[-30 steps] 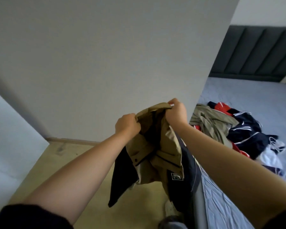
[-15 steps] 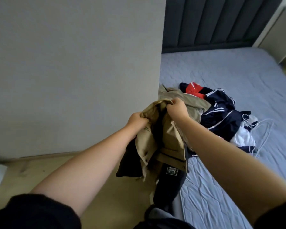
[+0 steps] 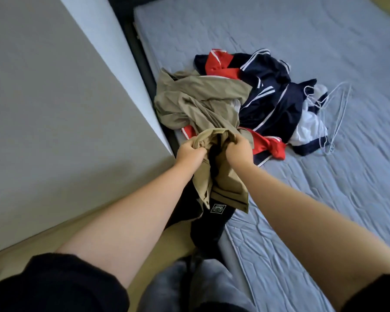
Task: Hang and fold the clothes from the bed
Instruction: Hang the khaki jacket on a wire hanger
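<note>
Gripping tan jacket [image 3: 229, 188] with left hand [image 3: 189, 153], right hand [image 3: 240, 149], square patch [image 3: 217, 208] illegible

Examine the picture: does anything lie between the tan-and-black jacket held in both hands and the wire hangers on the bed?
Yes. A heap of navy, red and white sports clothes lies on the bed between the tan-and-black jacket, gripped by the left hand and right hand, and the wire hangers.

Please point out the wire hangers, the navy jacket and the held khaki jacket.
wire hangers [image 3: 340, 113]: head view, one thin wire.
navy jacket [image 3: 277, 104]: head view, dark middle cloth.
khaki jacket [image 3: 229, 188]: head view, hanging front panel.
</note>
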Demonstrator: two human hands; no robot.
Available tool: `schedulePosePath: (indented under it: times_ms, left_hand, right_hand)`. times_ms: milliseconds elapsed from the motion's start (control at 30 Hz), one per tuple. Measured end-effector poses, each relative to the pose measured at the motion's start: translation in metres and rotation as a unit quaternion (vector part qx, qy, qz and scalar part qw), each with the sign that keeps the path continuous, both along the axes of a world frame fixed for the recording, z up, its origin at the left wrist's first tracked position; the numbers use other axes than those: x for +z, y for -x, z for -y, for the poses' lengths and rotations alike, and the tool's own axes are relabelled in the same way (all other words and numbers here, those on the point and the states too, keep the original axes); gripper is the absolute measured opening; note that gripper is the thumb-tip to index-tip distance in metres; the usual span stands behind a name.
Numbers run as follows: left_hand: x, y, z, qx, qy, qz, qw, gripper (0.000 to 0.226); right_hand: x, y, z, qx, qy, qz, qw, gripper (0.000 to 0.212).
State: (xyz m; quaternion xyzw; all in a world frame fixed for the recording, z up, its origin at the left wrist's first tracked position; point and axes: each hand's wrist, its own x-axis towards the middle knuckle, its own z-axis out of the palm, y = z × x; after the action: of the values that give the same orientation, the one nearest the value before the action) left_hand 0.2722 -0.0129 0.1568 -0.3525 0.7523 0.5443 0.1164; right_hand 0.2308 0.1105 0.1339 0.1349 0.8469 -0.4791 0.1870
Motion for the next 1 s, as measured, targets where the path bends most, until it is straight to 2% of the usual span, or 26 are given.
schedulePosePath:
  times_ms: [100, 200, 367, 433, 533, 600, 700, 733, 800, 867, 900, 1000]
  left_hand:
    - [-0.039, 0.029, 0.003, 0.004, -0.008, 0.004, 1.0, 0.017]
    - [-0.079, 0.046, 0.007, 0.015, -0.018, -0.011, 1.0, 0.006]
    - [-0.156, 0.064, 0.016, 0.079, -0.098, -0.082, 0.989, 0.018]
    - [-0.184, 0.068, 0.019, 0.108, -0.125, -0.106, 0.981, 0.026]
    - [-0.218, 0.071, 0.033, 0.155, -0.166, -0.149, 0.962, 0.016]
    - [-0.239, 0.071, 0.042, 0.166, -0.159, -0.164, 0.959, 0.022]
    - [-0.254, 0.062, 0.044, 0.137, -0.087, -0.168, 0.972, 0.033]
    - [-0.253, 0.056, 0.042, 0.118, -0.039, -0.151, 0.981, 0.031]
    - [-0.243, 0.037, 0.036, 0.071, 0.117, -0.064, 0.989, 0.034]
    - [-0.223, 0.014, 0.027, 0.064, 0.277, 0.008, 0.959, 0.041]
    - [-0.209, 0.002, 0.021, 0.086, 0.322, 0.022, 0.943, 0.041]
    - [-0.16, -0.027, -0.008, 0.164, 0.359, 0.011, 0.919, 0.039]
  right_hand:
    - [-0.037, 0.02, 0.001, -0.05, -0.021, -0.033, 0.998, 0.027]
    - [-0.073, 0.036, 0.006, -0.054, -0.03, -0.068, 0.996, 0.028]
    - [-0.145, 0.058, 0.043, -0.05, -0.069, -0.12, 0.989, 0.007]
    - [-0.17, 0.065, 0.056, -0.037, -0.066, -0.132, 0.988, 0.008]
    - [-0.2, 0.075, 0.062, 0.003, -0.035, -0.135, 0.99, 0.02]
    - [-0.214, 0.08, 0.056, 0.052, -0.029, -0.123, 0.991, 0.023]
    - [-0.229, 0.081, 0.045, 0.107, -0.03, -0.117, 0.987, 0.024]
    - [-0.229, 0.08, 0.043, 0.104, -0.022, -0.119, 0.987, 0.024]
    - [-0.221, 0.072, 0.038, 0.089, 0.004, -0.136, 0.987, 0.02]
    - [-0.205, 0.062, 0.027, 0.088, 0.04, -0.161, 0.982, 0.013]
    - [-0.193, 0.057, 0.02, 0.094, 0.055, -0.168, 0.98, 0.011]
    - [-0.15, 0.04, -0.006, 0.126, 0.102, -0.19, 0.968, 0.009]
